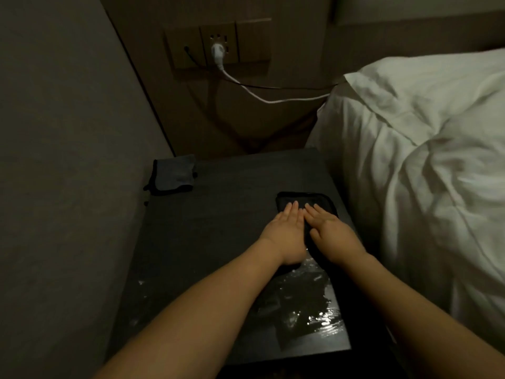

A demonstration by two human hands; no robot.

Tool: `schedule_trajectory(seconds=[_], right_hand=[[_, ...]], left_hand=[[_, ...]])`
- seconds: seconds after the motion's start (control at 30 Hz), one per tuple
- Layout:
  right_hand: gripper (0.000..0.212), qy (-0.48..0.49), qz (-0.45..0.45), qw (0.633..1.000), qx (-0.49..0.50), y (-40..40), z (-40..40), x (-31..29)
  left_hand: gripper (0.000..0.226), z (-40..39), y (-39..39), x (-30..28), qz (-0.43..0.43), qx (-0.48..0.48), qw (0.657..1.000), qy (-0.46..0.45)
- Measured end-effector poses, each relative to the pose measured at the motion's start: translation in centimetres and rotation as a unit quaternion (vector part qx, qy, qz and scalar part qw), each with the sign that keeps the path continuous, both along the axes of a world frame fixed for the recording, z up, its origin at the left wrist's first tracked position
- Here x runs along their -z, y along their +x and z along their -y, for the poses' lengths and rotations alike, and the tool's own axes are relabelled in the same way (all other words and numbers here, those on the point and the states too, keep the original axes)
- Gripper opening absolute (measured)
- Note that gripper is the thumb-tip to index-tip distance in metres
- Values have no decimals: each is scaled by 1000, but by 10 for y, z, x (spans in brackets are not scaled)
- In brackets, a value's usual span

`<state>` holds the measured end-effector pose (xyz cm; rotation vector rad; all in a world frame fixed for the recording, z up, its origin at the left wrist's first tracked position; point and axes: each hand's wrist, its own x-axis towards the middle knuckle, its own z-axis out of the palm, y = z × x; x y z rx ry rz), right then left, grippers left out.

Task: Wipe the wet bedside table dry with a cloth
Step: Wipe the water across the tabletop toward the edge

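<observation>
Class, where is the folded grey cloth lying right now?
In the head view, the folded grey cloth lies at the dark bedside table's far left corner, beside the wall, apart from both hands.

The dark desk stands between a wall and a bed. On its far left corner lies a folded grey cloth. Toward the right side lies a dark cloth, flat on the top. The near right part carries a shiny puddle of water.
</observation>
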<state>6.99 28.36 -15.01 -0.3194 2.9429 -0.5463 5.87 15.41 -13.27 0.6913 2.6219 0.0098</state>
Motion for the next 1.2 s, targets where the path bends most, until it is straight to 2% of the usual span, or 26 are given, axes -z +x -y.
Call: schedule_trajectory(seconds=[0.3, 0.67, 1.07, 1.2], right_hand=[[56, -9, 2, 999, 39, 6, -25, 4], [58, -33, 12, 996, 86, 46, -24, 2], [56, -27, 4, 997, 78, 84, 26, 9], [68, -15, -13, 998, 63, 88, 52, 16]], left_hand=[[75, -27, 0, 5, -12, 25, 1000, 11], [83, -32, 30, 4, -1, 48, 998, 26], [78, 18, 66, 6, -8, 43, 999, 29], [77, 43, 72, 5, -11, 29, 999, 15]])
